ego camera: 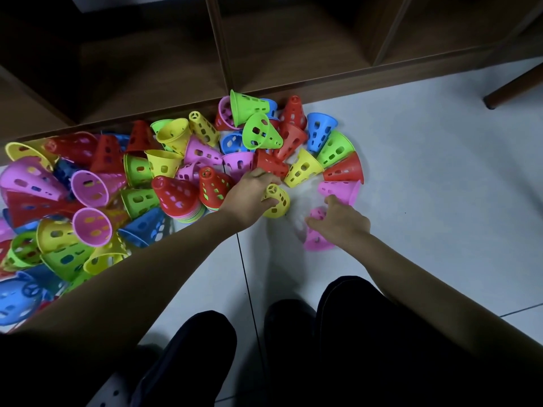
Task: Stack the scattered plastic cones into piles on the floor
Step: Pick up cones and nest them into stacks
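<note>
Cones (73, 201), plastic, perforated, in many colours: where do they lie, taking the red-topped pile (211, 186) as landmark? (Reader)

Most lie heaped left of the pile, against the foot of a wooden shelf unit (147, 69). A smaller scatter (293, 136) lies beyond and right of it, on the pale floor (426, 186). Green shows through the holes of the pile's top cone, so it is judged to be nested. (Legend)

And the hands? (Reader)

Apart, each occupied. On the left hand (249, 192), the fingers curl round a yellow cone (276, 202) just right of the pile. Farther right, the right hand (342, 223) has its fingers curled over a pink cone (317, 236) on the floor; blur hides how firm that hold is. A second pink cone (340, 189) lies just beyond this hand. (Legend)

Which relation governs the coming move? (Reader)

Yellow cone to pile. The left hand is the nearer one, and the pile stands immediately to its left. The yellow cone's long axis is tilted, narrow end up and leaning toward the pile, mouth down toward the floor. Judged requirement: lift, bring the axis upright, set the mouth over the red tip, lower. The pink cone appears to lie with its mouth toward the person and its narrow end away, as far as blur allows. It would need the longer carry, past the yellow cone. (Legend)
</note>
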